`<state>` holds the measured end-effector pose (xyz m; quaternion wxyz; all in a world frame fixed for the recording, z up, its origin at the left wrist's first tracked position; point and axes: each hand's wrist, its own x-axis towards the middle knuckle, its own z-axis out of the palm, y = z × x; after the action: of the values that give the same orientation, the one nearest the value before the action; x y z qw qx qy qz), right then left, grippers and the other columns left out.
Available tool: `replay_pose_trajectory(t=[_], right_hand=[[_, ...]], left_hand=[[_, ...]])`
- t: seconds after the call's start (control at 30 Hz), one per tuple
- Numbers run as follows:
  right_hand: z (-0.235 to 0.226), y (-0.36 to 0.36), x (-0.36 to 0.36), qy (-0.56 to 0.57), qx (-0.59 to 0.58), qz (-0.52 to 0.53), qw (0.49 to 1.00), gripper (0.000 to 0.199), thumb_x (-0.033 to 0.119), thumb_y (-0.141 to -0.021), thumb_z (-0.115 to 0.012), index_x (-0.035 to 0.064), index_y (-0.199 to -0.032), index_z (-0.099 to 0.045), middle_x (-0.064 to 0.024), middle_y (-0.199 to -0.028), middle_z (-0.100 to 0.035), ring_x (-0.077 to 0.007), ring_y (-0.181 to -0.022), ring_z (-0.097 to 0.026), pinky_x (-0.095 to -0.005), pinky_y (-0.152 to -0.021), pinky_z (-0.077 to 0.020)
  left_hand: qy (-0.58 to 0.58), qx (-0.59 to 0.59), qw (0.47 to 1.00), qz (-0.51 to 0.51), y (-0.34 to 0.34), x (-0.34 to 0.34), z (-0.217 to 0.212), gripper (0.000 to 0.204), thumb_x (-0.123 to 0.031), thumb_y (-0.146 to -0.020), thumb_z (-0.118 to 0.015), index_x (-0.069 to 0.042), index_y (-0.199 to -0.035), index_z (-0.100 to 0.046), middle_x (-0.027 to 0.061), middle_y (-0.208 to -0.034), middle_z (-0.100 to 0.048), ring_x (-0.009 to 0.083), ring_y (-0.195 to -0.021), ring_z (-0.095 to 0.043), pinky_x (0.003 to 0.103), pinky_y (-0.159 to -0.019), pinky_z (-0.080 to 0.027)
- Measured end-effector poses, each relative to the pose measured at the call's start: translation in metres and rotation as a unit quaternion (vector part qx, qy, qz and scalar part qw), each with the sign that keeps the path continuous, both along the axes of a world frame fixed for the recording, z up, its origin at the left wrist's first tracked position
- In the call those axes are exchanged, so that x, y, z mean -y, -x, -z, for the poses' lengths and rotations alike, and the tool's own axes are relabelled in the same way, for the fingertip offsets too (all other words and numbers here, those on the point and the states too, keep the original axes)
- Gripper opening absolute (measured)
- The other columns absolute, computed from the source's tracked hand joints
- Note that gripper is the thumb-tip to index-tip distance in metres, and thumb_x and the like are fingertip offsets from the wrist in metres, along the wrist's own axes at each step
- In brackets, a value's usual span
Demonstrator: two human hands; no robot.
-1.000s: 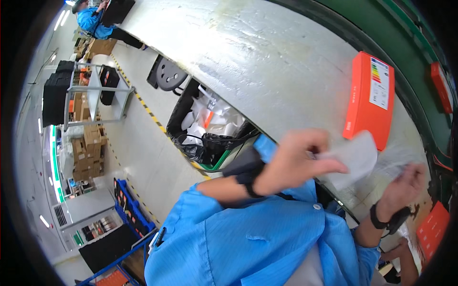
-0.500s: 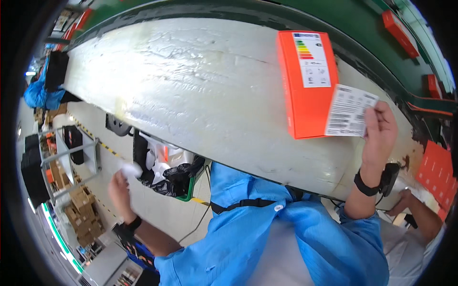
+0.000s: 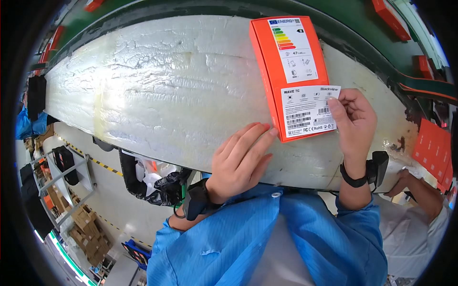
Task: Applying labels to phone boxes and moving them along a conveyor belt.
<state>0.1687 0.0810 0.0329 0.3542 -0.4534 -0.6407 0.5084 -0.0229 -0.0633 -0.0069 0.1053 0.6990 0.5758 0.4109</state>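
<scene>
An orange-red box (image 3: 263, 52) lies on the worktable, with an energy label (image 3: 294, 52) with coloured bars on its upper part. Over its lower part lies a white printed label (image 3: 300, 112), close to square with the box edges. My right hand (image 3: 354, 119) pinches that label's right edge between thumb and fingers. At the box's lower left corner is my left hand (image 3: 243, 155), fingers stretched out and holding nothing. Its fingertips reach the corner; whether they press on it I cannot tell.
The pale, film-covered worktable (image 3: 157, 90) curves across the view. Below its near edge stands a bin with a black bag (image 3: 169, 188). At the right, a co-worker's hand (image 3: 403, 183) is near orange-red sheets (image 3: 433, 152). More orange-red boxes (image 3: 391, 19) lie beyond the table.
My left hand has come from beyond the table's near edge to the box, and the white scrap it held is gone. My right hand has shifted the label left onto the box's lower part.
</scene>
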Motion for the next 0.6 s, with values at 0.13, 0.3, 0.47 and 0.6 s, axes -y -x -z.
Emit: replay_pose_trajectory(t=[0.13, 0.3, 0.47, 0.6], right_hand=[[-0.0003, -0.0003, 0.0034, 0.001, 0.006, -0.002, 1.0, 0.015, 0.009, -0.089, -0.069, -0.0012, -0.094, -0.06, -0.003, -0.081, -0.066, -0.0041, -0.07, -0.059, -0.018, -0.062, -0.0456], [-0.0005, -0.0008, 0.0025, -0.011, 0.015, 0.0, 1.0, 0.014, 0.009, -0.089, -0.069, -0.0004, -0.095, -0.06, -0.0031, -0.081, -0.066, -0.0044, -0.07, -0.059, -0.0178, -0.062, -0.0455], [0.0001, 0.0, 0.0014, -0.013, 0.017, -0.001, 1.0, 0.014, 0.008, -0.089, -0.069, -0.0004, -0.094, -0.06, -0.0032, -0.081, -0.066, -0.0045, -0.07, -0.059, -0.0179, -0.062, -0.0457], [-0.0012, 0.0009, 0.0026, -0.008, 0.018, -0.001, 1.0, 0.013, 0.007, -0.089, -0.069, -0.0006, -0.094, -0.059, -0.0029, -0.08, -0.066, -0.0043, -0.069, -0.059, -0.0177, -0.061, -0.0454]], left_hand=[[-0.012, 0.042, 0.999, -0.004, 0.0008, -0.0017, 0.0037, 0.05, 0.0, -0.07, -0.069, 0.003, -0.119, -0.059, 0.0192, -0.115, -0.062, 0.0334, -0.101, -0.064, 0.037, -0.08, -0.055], [-0.008, 0.055, 0.998, -0.009, 0.0025, -0.0036, 0.0027, 0.05, -0.001, -0.07, -0.068, 0.001, -0.119, -0.06, 0.0168, -0.116, -0.063, 0.0314, -0.101, -0.065, 0.035, -0.079, -0.055], [-0.006, 0.055, 0.998, 0.0, 0.0044, -0.0049, 0.0029, 0.051, -0.001, -0.068, -0.068, 0.002, -0.119, -0.06, 0.0166, -0.116, -0.063, 0.0306, -0.101, -0.065, 0.035, -0.079, -0.055], [0.001, 0.052, 0.999, 0.009, 0.005, -0.005, -0.0013, 0.048, 0.002, -0.07, -0.068, 0.004, -0.117, -0.06, 0.0215, -0.114, -0.063, 0.0341, -0.098, -0.066, 0.037, -0.08, -0.055]])
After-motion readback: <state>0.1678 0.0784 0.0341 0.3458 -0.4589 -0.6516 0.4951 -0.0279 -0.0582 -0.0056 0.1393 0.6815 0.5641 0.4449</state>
